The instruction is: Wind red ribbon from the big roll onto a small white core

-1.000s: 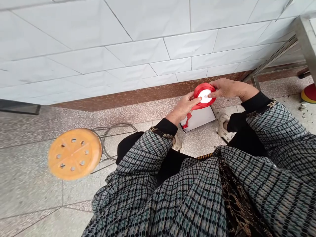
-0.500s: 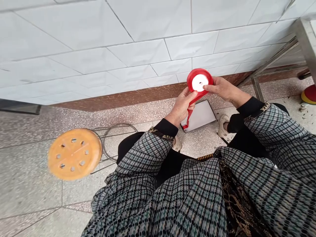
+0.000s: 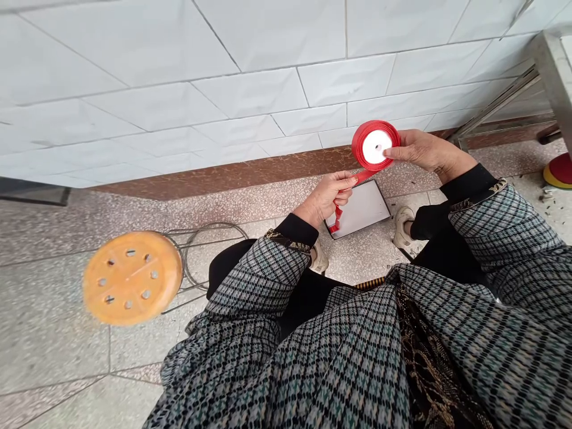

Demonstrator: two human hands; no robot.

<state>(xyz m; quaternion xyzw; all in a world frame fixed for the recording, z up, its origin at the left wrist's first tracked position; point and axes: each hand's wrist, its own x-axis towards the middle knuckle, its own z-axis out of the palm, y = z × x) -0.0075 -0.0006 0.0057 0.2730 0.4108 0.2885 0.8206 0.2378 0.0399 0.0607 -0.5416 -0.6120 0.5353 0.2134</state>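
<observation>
In my right hand (image 3: 417, 152) is a roll of red ribbon (image 3: 361, 146) with a white centre, gripped at its right edge with the thumb on the white face. My left hand (image 3: 333, 193) sits lower and to the left, pinching the loose red ribbon (image 3: 367, 174) between thumb and fingers. A short stretch of ribbon runs between the roll and that pinch. Below the left hand, the crumpled ribbon end hangs over a white, dark-edged flat panel or tray (image 3: 364, 208) down by my feet.
An orange round stool (image 3: 134, 277) with holes in its seat and wire legs is at the left. White wall tiles (image 3: 268, 89) rise ahead. A metal table frame (image 3: 552, 83) stands at the right, near a red and yellow object (image 3: 560, 170).
My right hand has moved right with the ribbon roll. My left hand has come off the roll's lower edge and now pinches the ribbon, with a stretch drawn out between them.
</observation>
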